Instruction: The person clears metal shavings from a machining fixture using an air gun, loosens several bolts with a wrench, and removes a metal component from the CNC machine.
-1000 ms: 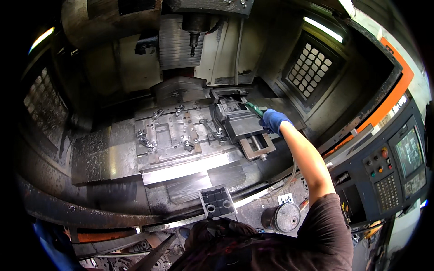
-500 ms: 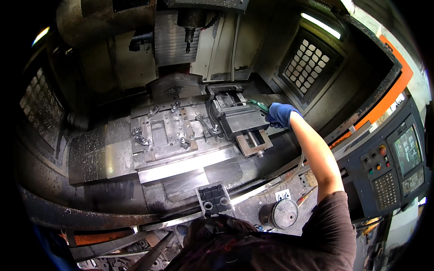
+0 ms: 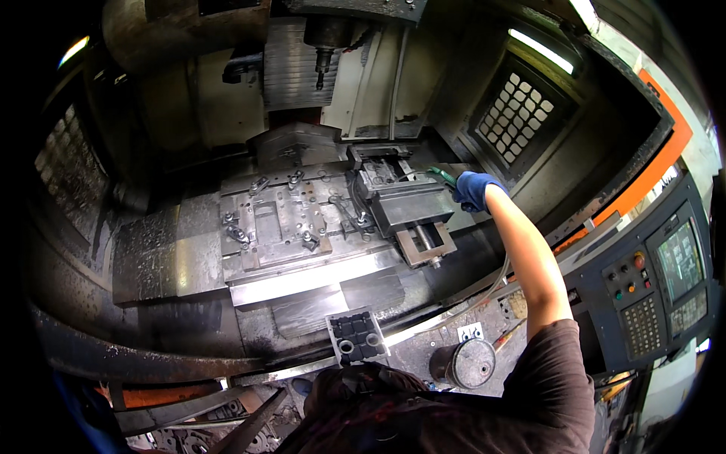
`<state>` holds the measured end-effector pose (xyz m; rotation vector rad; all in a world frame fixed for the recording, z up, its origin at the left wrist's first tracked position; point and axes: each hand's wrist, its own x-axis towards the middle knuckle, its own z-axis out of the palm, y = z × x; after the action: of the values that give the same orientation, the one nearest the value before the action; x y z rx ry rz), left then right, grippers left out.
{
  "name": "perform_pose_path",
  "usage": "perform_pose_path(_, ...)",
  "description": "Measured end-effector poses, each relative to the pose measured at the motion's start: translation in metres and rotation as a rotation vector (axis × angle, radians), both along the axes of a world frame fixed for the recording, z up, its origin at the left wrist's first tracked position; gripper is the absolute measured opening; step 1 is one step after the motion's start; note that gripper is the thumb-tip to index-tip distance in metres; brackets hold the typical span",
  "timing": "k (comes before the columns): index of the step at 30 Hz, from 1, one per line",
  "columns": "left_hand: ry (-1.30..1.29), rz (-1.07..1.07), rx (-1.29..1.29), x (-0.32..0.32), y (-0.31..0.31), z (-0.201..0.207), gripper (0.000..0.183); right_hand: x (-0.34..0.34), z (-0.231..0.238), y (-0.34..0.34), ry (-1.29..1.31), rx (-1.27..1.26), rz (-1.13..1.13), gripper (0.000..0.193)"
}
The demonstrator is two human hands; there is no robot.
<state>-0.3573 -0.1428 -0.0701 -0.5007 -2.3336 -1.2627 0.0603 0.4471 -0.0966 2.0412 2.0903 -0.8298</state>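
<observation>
1. Around you is the machining centre's enclosure: grimy metal walls, a gridded window at the right.
2. Inside it lies the machine table, scuffed steel, its front edge a bright, flat strip.
3. At your right stands the dark control panel, with a screen, round buttons and square keys.
4. The machine vise occupies the table's right end, standing between your hand and the plate; its body is blocky, smooth and grey.
5. Left of it, back from the table's front edge, sits the rectangular fixture plate, drilled, pocketed and bolted with clamps.
6. In front of you are a round lidded drum and, left of it, a black block with two rings.
7. Your right hand, in a blue fabric glove, is closed around the green blow gun.
8. That gun is beside the vise's rear right corner; I cannot tell your left hand's state.
</observation>
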Motion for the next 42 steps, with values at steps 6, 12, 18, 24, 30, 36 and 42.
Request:
perform_pose_path(6, -0.001, -0.001, 0.009, 0.001, 0.004, 0.003, 0.032, 0.024, -0.022, 0.027, -0.132, 0.103, -0.074, 0.013)
perform_pose_path(12, 0.002, 0.007, 0.007, 0.004, 0.007, 0.007, 0.031, 0.039, -0.027, 0.023, -0.183, 0.153, -0.14, 0.015)
perform_pose_path(18, 0.009, 0.003, 0.008, 0.006, 0.012, 0.012, 0.031, 0.046, -0.032, 0.02, -0.171, 0.189, -0.096, 0.015)
perform_pose_path(24, 0.002, 0.02, 0.009, 0.009, 0.013, 0.014, 0.031, 0.034, -0.036, -0.004, 0.007, 0.215, -0.113, 0.024)
perform_pose_path(30, 0.011, 0.038, 0.002, 0.016, 0.015, 0.02, 0.03, -0.015, -0.073, -0.01, 0.092, 0.26, 0.062, 0.034)
perform_pose_path(36, 0.034, 0.088, -0.025, 0.03, 0.017, 0.032, 0.03, -0.053, -0.092, -0.019, 0.114, 0.301, 0.079, 0.043)
perform_pose_path(42, -0.356, 0.025, 0.528, 0.039, 0.027, 0.043, 0.033, -0.056, -0.114, -0.01, 0.129, 0.35, 0.116, 0.04)
